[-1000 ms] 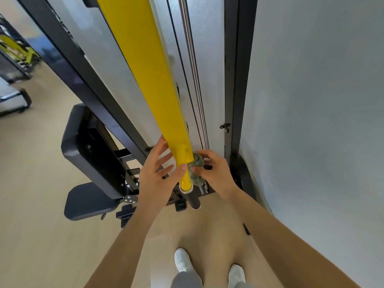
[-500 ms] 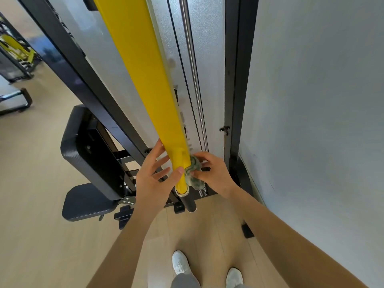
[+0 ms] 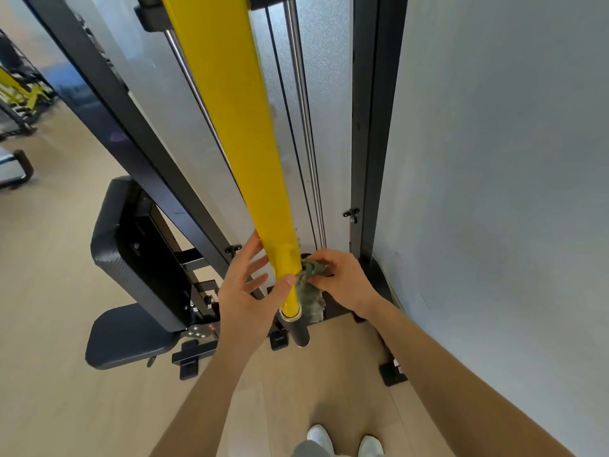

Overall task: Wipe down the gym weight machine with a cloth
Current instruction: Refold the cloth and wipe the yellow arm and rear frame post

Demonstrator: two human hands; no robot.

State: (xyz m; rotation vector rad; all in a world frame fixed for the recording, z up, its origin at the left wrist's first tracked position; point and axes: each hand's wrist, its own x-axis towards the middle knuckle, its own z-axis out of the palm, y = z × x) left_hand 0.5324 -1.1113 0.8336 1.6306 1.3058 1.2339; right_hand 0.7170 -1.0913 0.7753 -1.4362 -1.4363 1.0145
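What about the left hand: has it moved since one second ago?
No. The left hand keeps its thumb on the yellow bar, equally far above the black handle.

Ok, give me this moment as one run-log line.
step: wiping yellow arm, lower end | right hand: grips cloth against it | left hand: fingers spread, thumb on arm

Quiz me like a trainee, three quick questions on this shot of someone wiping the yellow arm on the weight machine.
1. True or false: the left hand grips the cloth.
2. Where does the cloth meet the yellow arm? A near its lower end; B at its top; C nowhere.
3. Fill in: the padded seat at the left is ____.
Key: 1 false, the right hand grips it; 2 A; 3 black.
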